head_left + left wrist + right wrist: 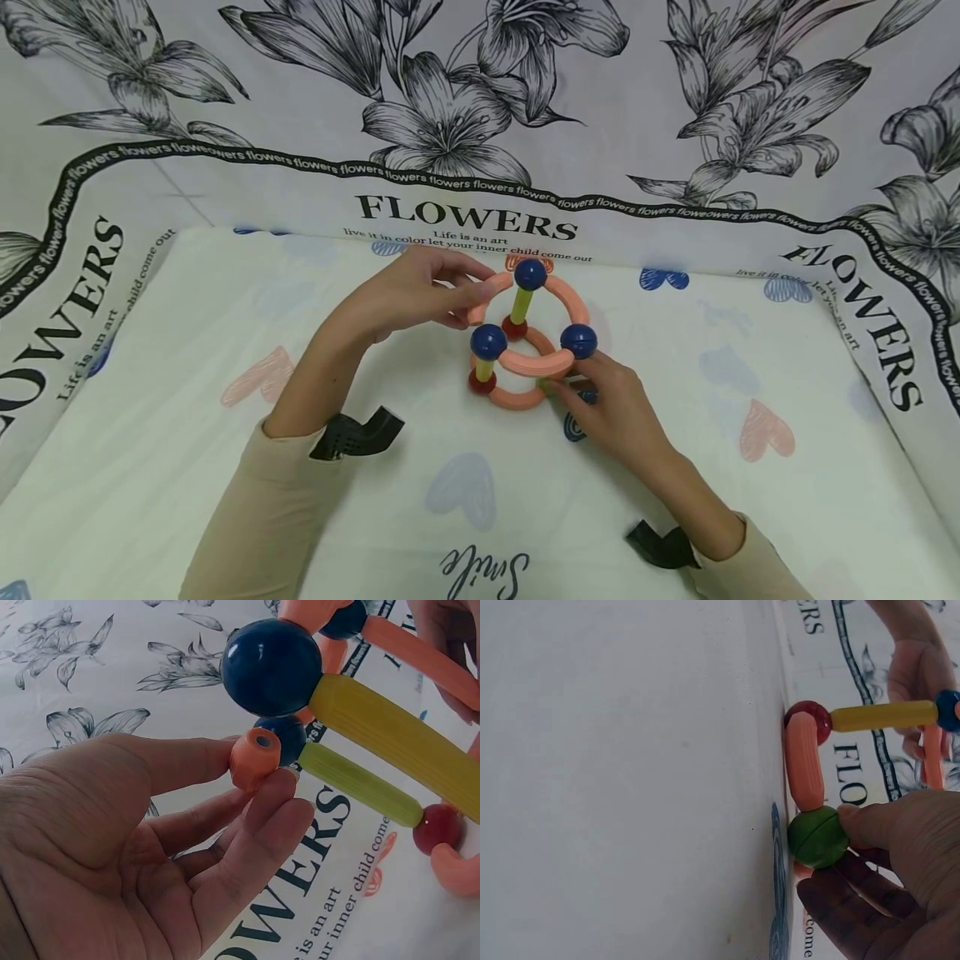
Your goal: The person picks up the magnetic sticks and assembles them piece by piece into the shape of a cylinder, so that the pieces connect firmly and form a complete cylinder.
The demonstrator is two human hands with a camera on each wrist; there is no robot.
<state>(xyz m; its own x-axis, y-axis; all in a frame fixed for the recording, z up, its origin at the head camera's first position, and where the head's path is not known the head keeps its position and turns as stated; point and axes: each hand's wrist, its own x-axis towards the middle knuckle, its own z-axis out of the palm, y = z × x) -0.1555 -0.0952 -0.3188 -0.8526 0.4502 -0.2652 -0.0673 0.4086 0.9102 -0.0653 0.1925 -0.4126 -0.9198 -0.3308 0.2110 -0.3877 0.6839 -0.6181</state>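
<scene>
A framework of balls and rods stands on the cloth, with blue balls (pixel 489 342) on top and red balls (pixel 482 382) below. Yellow and light-green upright rods (pixel 522 307) and curved orange rods (pixel 537 363) link them. My left hand (pixel 397 300) pinches a curved orange rod (pixel 251 761) between thumb and fingers. One end of that rod, with a hole in it, faces the left wrist camera; its far end is by the back blue ball (pixel 530 274). Low at the front right, my right hand (pixel 611 400) grips a green ball (pixel 819 837) in the lower ring.
The framework rests on a white cloth (pixel 450 450) printed with hearts and the word Smile. Behind it and at both sides runs a flower-printed cloth (pixel 300 192) with black lettering. A black strap (pixel 360 433) is on the left wrist, another (pixel 663 546) on the right.
</scene>
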